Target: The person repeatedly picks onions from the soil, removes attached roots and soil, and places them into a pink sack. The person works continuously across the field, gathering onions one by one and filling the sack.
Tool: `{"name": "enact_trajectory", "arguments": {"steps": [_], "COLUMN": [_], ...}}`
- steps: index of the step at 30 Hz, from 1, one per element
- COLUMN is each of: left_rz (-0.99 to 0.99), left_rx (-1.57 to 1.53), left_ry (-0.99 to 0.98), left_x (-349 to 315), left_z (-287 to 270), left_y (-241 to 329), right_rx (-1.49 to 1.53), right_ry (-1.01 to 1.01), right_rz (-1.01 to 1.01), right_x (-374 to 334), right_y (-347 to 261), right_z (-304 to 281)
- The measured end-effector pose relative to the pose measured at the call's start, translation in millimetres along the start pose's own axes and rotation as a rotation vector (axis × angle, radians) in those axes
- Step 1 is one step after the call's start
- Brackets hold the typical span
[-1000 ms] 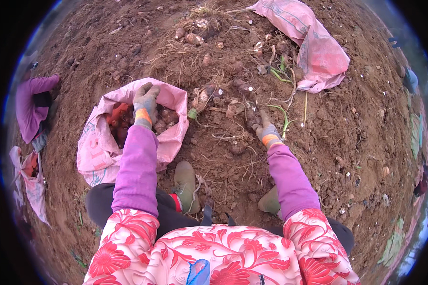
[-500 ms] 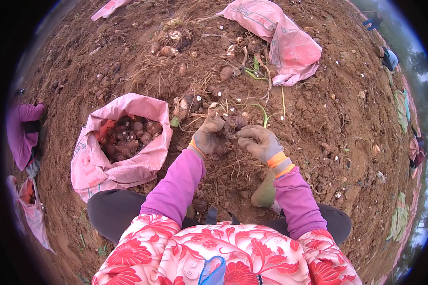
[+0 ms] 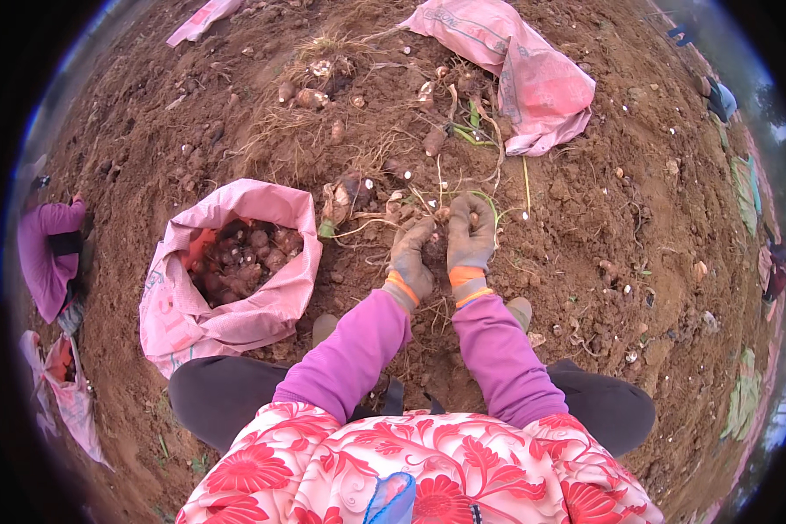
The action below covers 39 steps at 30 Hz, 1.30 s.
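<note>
Both gloved hands meet over the soil in front of me, close together. My left hand [image 3: 412, 253], in a soiled grey-brown glove, is curled against a dirt-covered taro clump [image 3: 434, 248] with thin roots. My right hand [image 3: 470, 234] pinches the clump's other side; its fingertips show a small taro corm between them, partly hidden. To the left stands an open pink woven sack [image 3: 229, 327], its rim rolled outward, partly filled with small brown taro corms [image 3: 243, 258]. Between sack and hands lies a larger taro corm [image 3: 348, 194] with a green stub.
A flattened pink sack [image 3: 546, 92] lies at the far side beside green stalks [image 3: 473, 131]. Loose corms [image 3: 313, 98] and dry roots dot the brown soil. On the left, a person in purple [image 3: 48, 253] bends near another sack [image 3: 65, 384]. More people and sacks line the right edge.
My right hand has moved left and up, closer to my left hand, and its fingers now point away from me. The left hand has shifted slightly right. The view has shifted slightly.
</note>
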<state>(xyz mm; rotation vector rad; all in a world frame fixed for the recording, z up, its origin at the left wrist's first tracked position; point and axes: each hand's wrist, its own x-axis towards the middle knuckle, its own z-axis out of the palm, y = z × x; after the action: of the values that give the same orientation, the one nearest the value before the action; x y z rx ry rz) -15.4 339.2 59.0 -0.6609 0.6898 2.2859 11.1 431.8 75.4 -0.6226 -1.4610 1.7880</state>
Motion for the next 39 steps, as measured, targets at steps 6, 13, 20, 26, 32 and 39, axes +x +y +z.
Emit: {"name": "enact_trajectory", "arguments": {"steps": [6, 13, 20, 26, 32, 39], "left_rz": [-0.249, -0.196, -0.059, -0.217, -0.245, -0.267], "left_rx": [0.148, 0.265, 0.378, 0.766, 0.838, 0.957], "left_ry": [-0.162, -0.273, -0.175, -0.081, 0.095, 0.019], "left_x": [14.5, 53.0, 95.6, 107.5, 133.8, 134.0], "left_z": [-45.8, -42.1, -5.1, -31.4, -70.2, -70.7], "left_y": [4.6, 67.6, 53.2, 29.2, 5.8, 10.7], "right_rx": [0.179, -0.481, -1.444, -1.222, 0.511, 0.144], "right_ry": [-0.069, -0.303, -0.218, -0.223, -0.577, -1.198], "right_rz": [0.601, 0.757, 0.561, 0.52, 0.792, 0.719], "right_x": [26.0, 82.3, 187.3, 216.8, 143.5, 27.2], "right_y": [33.1, 56.1, 121.2, 124.8, 44.1, 71.9], "right_z": [-34.8, -151.5, -206.2, -193.7, -121.0, 133.1]}}
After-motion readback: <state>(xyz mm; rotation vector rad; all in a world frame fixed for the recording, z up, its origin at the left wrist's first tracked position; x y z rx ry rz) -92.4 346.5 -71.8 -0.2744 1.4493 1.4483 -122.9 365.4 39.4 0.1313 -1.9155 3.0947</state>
